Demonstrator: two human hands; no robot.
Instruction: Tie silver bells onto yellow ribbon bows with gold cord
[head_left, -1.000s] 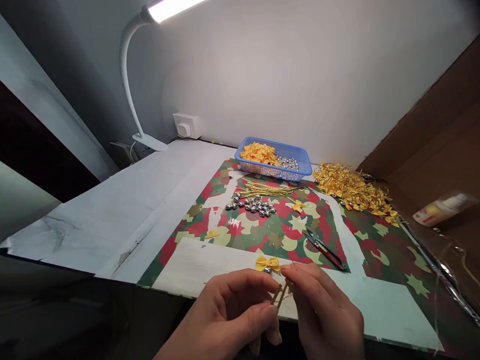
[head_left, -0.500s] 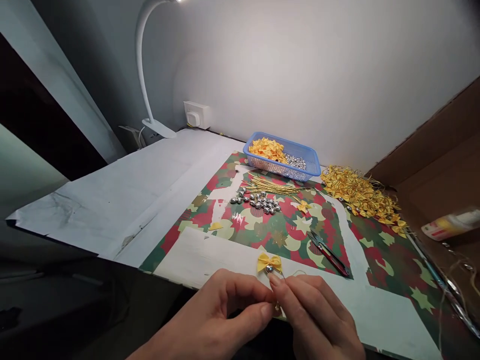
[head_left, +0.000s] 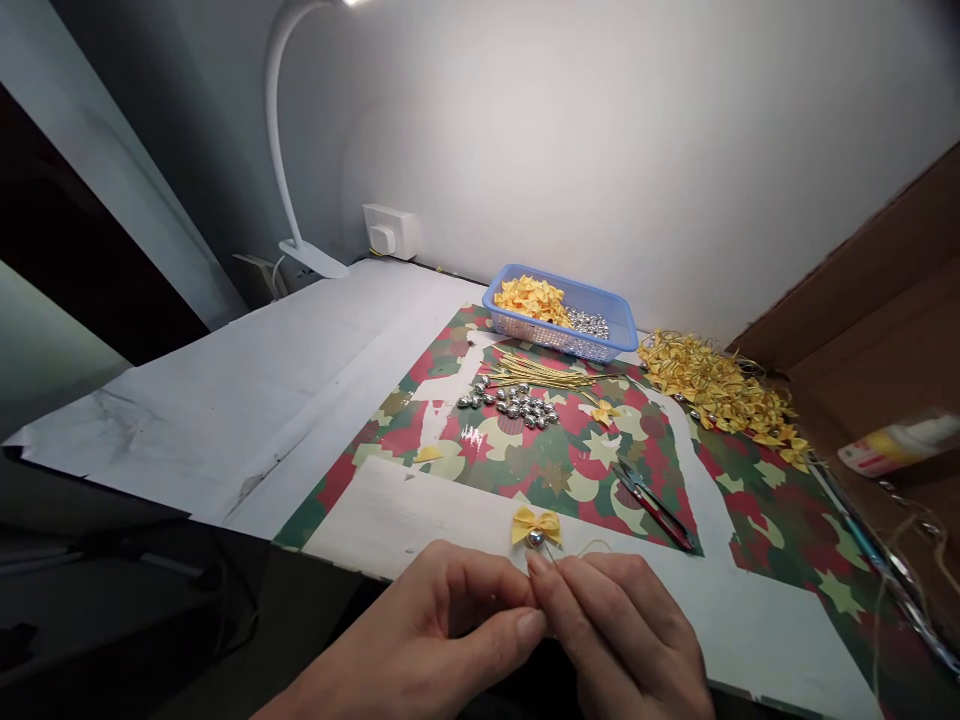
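Observation:
My left hand [head_left: 465,620] is closed in a pinch at the front edge of the table, and whatever its fingertips hold is hidden. Touching it, my right hand [head_left: 622,620] pinches a thin needle-like piece [head_left: 550,552] that sticks up past the fingers. Just beyond the fingertips lies a yellow ribbon bow [head_left: 525,524] with a silver bell [head_left: 535,539] at its lower middle. A pale cord [head_left: 596,546] loops out behind the right hand. Red-handled thread snips [head_left: 654,508] rest farther right.
A blue basket [head_left: 559,338] holds yellow bows and silver bells. In front are gold cords [head_left: 544,372], loose silver bells [head_left: 525,405] and a single bow [head_left: 604,412]. Finished-looking bows with cords [head_left: 720,390] are heaped at right, near a bottle [head_left: 896,447]. A lamp [head_left: 277,130] stands left.
Both hands stay pinched together, with the right shifted slightly left. A small gold piece seen between the fingertips is now hidden. The view has moved slightly; the bow seems to lie where it was.

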